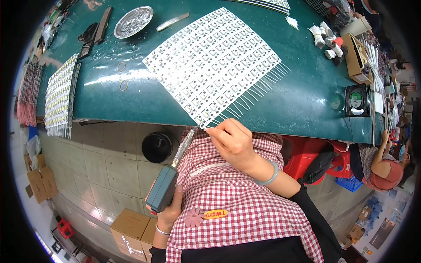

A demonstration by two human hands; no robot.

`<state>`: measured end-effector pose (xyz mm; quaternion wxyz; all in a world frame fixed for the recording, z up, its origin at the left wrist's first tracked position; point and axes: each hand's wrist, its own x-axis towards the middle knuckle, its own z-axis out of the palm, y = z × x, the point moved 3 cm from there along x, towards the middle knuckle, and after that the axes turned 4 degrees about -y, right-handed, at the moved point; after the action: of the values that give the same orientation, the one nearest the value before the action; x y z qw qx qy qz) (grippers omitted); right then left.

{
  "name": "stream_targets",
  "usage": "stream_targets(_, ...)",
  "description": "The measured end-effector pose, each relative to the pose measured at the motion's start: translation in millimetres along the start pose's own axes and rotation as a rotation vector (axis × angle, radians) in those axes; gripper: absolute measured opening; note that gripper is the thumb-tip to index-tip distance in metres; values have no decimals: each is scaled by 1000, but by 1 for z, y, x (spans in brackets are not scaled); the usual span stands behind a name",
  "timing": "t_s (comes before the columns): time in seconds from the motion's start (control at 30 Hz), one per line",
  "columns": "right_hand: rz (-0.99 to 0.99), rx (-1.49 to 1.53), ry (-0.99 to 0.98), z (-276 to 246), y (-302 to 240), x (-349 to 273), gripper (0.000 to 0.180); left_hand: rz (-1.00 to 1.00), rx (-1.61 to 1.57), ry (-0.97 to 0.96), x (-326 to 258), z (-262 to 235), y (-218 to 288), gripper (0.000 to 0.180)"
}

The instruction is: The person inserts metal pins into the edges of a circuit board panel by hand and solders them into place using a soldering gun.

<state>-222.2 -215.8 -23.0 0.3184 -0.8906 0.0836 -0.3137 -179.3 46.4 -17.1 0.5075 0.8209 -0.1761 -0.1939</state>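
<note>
A large white panel of small circuit boards (212,61) lies on the green table, one corner at the near edge. Thin white wires (247,98) stick out in a row from its right-hand lower side. My left hand (172,210), partly hidden behind the tool, is closed around a grey-green soldering gun (162,189). Its long silvery tip rises to the panel's near corner. At that corner, the thumb and fingers of my right hand (233,141) are pinched together on a thin white wire, close to the tip.
A metal dish (133,23) of silvery bits, a flat blade (172,21) and two rubber bands (123,85) lie on the table. Another wired panel (61,94) overhangs the left edge. At right are wire bundles (316,37) and a fan (357,101). A co-worker (386,173) sits beyond.
</note>
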Motion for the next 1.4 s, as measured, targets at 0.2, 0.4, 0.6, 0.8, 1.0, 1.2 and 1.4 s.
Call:
stream_targets(0.2,3,-9,-3,-2,-1,-1,24,42,8,-5,1,1,4,31)
stream_targets(0.4,16,-9,-9,-4,-1,-2,24,110,51,-3,9,3,13,26)
stream_targets(0.6,15,3,-12,-3,-1,-2,25,185,74,13,16,6,19,18)
stream_targets(0.8,7,7,-3,-2,-1,-3,24,224,103,8,17,7,21,17)
stream_targets(1.0,5,6,2,-1,-1,-3,24,157,105,2,13,5,20,21)
stream_targets(1.2,5,9,12,-2,-2,-2,23,70,19,22,2,1,0,30)
stream_targets(1.4,6,0,6,-1,-1,-3,23,57,33,1,4,1,9,31)
